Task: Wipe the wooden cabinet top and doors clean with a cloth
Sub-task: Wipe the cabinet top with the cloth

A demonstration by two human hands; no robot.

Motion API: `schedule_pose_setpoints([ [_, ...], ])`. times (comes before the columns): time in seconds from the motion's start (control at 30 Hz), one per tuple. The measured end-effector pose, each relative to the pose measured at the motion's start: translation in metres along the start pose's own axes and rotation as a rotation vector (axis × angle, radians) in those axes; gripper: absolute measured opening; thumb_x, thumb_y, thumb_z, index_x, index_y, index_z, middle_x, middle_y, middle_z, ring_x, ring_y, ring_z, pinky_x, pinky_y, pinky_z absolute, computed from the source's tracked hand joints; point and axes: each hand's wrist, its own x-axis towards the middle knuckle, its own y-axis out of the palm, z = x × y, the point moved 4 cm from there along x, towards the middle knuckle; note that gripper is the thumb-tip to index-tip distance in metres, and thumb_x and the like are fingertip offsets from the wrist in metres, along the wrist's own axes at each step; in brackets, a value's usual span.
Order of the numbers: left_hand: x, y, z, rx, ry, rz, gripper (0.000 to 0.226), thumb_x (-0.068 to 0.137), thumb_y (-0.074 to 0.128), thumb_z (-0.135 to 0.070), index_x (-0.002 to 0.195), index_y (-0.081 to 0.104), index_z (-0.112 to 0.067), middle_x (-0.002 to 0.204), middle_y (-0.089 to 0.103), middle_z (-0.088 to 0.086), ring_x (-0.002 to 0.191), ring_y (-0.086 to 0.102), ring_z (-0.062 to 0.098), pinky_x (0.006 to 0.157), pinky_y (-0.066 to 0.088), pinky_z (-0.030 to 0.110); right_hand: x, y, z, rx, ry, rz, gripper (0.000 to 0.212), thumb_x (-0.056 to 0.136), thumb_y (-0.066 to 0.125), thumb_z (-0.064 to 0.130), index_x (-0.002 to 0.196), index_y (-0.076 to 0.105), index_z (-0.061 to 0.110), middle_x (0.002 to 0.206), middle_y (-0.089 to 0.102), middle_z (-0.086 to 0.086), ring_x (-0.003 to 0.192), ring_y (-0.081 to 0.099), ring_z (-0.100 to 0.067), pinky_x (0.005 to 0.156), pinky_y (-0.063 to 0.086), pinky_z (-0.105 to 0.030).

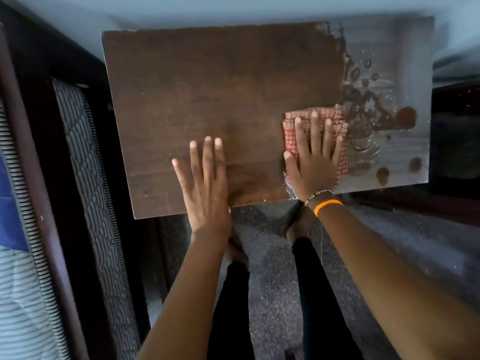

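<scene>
Your dark brown rectangular wooden cabinet top is wiped clean across its left and middle, while the right end stays grey with dust and wet blotches. Your left hand lies flat near the front edge, fingers spread, holding nothing. Your right hand presses flat, fingers extended, on the folded red-and-white checked cloth, right of centre, near the front edge.

No legible text, label, brand, number or sign is presented on any surface in the head view
</scene>
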Motion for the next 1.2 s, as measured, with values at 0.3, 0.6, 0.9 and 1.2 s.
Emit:
schedule_pose_setpoints([
  [0.3,-0.047,0.037,0.019,-0.169,-0.28,-0.018,0.117,0.062,0.077,-0.042,0.145,0.006,0.0,0.153,0.021,0.016,0.142,0.018,0.03,0.111,0.011,0.055,-0.037,0.014,0.138,-0.001,-0.467,0.004,0.056,0.094,0.03,0.046,0.147,0.019,0.031,0.157,0.018,-0.002,0.145,0.013,-0.029,0.114,0.004,-0.05],
  [0.6,-0.103,0.056,-0.009,-0.106,-0.168,-0.022,0.066,0.086,0.044,-0.016,0.143,0.016,0.003,0.15,0.03,0.017,0.139,0.029,0.03,0.111,0.021,0.051,-0.08,0.026,0.102,-0.058,-0.732,0.007,0.054,0.093,0.029,0.045,0.146,0.019,0.034,0.156,0.021,0.001,0.144,0.018,-0.025,0.115,0.009,-0.048],
  [0.9,-0.1,0.059,-0.032,-0.049,-0.101,0.085,0.095,0.081,0.065,-0.027,0.147,-0.001,-0.006,0.157,0.01,0.01,0.144,0.012,0.028,0.112,0.008,0.053,-0.069,0.018,-0.073,-0.041,-0.193,0.028,0.058,0.093,0.023,0.044,0.148,0.012,0.031,0.158,0.013,-0.005,0.145,0.007,-0.028,0.115,0.0,-0.051],
  [1.2,-0.104,0.049,-0.027,-0.089,-0.014,0.059,0.076,0.092,0.042,-0.016,0.144,-0.011,-0.002,0.158,-0.003,0.011,0.144,-0.001,0.032,0.113,0.001,0.054,-0.092,0.025,0.001,0.118,0.183,-0.017,0.061,0.089,0.023,0.039,0.147,0.022,0.02,0.155,0.019,-0.015,0.142,0.013,-0.042,0.112,0.002,-0.06],
])
